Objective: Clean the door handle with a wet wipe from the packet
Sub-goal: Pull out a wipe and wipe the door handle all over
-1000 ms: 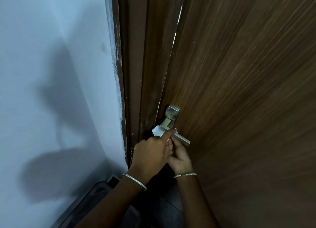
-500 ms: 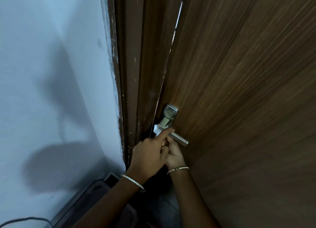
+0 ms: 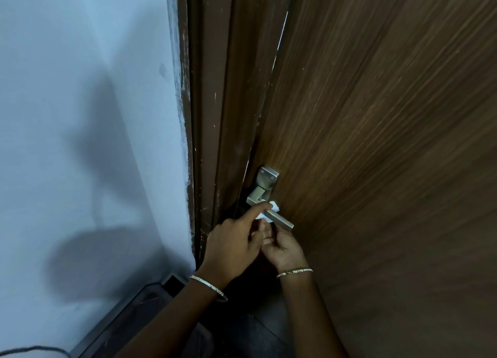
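Note:
A silver lever door handle [image 3: 281, 220] is fixed on a square metal plate [image 3: 266, 179] at the left edge of the brown wooden door [image 3: 376, 142]. A small white wet wipe [image 3: 273, 207] is wrapped against the lever near its pivot. My left hand [image 3: 231, 247] presses the wipe onto the handle with its index finger stretched out. My right hand [image 3: 282, 247] is just below the lever, fingers curled up at its underside and the wipe's lower end. Each wrist bears a thin bracelet. The packet is not in view.
The dark brown door frame [image 3: 212, 115] stands left of the door, with a thin gap of light between them. A pale blue wall [image 3: 80, 115] fills the left side. A dark floor edge [image 3: 166, 282] and a cable [image 3: 32, 348] lie at the bottom left.
The wipe has shifted from the lever's left end to the right, past the pivot. My left index finger has slid along with it. The view has drifted slightly.

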Demonstrator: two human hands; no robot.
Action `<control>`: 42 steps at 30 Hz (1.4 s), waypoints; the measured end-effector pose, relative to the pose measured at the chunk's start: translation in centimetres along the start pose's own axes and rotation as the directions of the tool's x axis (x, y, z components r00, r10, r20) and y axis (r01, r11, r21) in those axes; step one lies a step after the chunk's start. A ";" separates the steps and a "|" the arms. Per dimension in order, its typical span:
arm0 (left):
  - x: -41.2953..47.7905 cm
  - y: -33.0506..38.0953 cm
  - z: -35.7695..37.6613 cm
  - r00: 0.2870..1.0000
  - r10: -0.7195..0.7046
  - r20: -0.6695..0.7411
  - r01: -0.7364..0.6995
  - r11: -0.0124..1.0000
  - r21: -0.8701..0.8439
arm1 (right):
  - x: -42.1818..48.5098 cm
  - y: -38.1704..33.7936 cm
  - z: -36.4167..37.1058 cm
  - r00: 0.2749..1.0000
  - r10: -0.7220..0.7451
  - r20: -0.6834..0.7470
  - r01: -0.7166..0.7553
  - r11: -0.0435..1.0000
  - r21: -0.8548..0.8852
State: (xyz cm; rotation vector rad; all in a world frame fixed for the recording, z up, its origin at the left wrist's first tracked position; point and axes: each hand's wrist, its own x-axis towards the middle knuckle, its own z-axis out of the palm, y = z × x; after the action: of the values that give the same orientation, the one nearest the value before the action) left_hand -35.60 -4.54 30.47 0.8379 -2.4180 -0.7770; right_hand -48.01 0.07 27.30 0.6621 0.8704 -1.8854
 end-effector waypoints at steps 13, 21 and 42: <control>-0.4 -0.8 0.0 0.999 0.029 0.046 -0.028 0.999 -0.028 | -3.0 -2.6 1.6 0.984 -0.120 0.130 0.143 0.973 -0.181; -0.3 -0.7 0.0 0.999 0.016 0.045 -0.015 0.999 -0.043 | -3.8 -1.0 2.7 0.855 -0.511 0.087 0.487 0.733 -0.475; -0.4 -2.6 0.1 0.945 -0.285 -0.161 0.205 0.898 -0.389 | -5.2 0.3 5.1 0.261 -0.270 0.927 0.477 -0.799 -0.367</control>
State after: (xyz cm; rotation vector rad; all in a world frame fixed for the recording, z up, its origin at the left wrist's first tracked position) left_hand -34.29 -5.92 28.69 1.0243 -1.9141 -1.1308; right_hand -46.01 -1.39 34.15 -1.7544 2.6835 -0.9270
